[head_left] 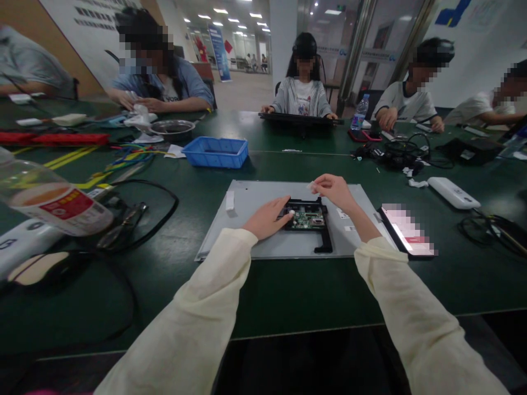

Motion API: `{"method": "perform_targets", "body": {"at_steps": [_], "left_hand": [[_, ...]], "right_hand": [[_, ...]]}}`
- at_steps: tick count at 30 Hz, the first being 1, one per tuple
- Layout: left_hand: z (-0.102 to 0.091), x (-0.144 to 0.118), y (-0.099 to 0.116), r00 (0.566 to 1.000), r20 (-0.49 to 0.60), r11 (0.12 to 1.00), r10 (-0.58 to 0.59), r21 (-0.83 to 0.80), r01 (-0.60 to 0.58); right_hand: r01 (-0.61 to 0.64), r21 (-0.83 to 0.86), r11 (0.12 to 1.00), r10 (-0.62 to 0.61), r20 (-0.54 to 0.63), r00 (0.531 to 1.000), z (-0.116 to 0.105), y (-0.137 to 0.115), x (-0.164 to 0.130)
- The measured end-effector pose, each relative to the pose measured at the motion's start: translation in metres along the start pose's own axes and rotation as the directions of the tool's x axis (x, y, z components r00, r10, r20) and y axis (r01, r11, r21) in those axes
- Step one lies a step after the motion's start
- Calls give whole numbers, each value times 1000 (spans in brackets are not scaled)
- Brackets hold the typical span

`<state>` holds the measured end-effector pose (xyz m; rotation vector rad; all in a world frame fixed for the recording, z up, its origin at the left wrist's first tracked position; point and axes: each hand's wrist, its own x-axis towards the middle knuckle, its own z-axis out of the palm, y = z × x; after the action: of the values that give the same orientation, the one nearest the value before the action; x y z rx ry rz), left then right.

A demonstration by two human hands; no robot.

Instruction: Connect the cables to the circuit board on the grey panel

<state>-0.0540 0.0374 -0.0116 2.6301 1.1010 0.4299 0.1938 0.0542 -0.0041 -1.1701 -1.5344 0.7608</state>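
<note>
A grey metal panel (255,241) lies flat on the green table in front of me. A green circuit board (312,218) sits in a black frame (327,240) on it. My left hand (268,218) rests on the panel with its fingertips touching the board's left edge, a small white bit at the fingertips. My right hand (335,190) hovers above the board's far edge, fingers pinched on a small white piece (312,187). A white strip (230,201) sticks to the panel's left part.
A phone (407,230) lies right of the panel. A clear bottle (49,200), glasses (123,224) and black cables lie at left. A blue tray (217,152) and metal bowl (172,128) stand farther back. A white device (453,192) lies right. Several other people sit around the table.
</note>
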Motion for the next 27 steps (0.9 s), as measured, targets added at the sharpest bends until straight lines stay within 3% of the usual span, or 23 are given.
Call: {"method": "perform_targets", "body": {"at_steps": [3, 7, 11, 15, 19, 27], "left_hand": [[0, 0, 0, 1000, -4, 1000, 1, -4, -1], [0, -1, 0, 1000, -10, 1000, 0, -5, 0], [1, -1, 0, 1000, -10, 1000, -2, 1, 2], [2, 1, -1, 1000, -19, 1000, 3, 0, -3], [2, 1, -1, 1000, -21, 1000, 2, 0, -2], [4, 1, -1, 1000, -18, 1000, 4, 4, -4]], "right_hand": [[38, -41, 998, -37, 9, 999, 2, -2, -3], [135, -272, 953, -141, -5, 990, 7, -5, -6], [257, -449, 855, -226, 123, 966, 23, -8, -5], [315, -574, 756, -208, 246, 947, 40, -9, 0], [314, -619, 720, -146, 307, 940, 47, -3, 0], [354, -609, 710, -148, 361, 921, 44, -2, -4]]}}
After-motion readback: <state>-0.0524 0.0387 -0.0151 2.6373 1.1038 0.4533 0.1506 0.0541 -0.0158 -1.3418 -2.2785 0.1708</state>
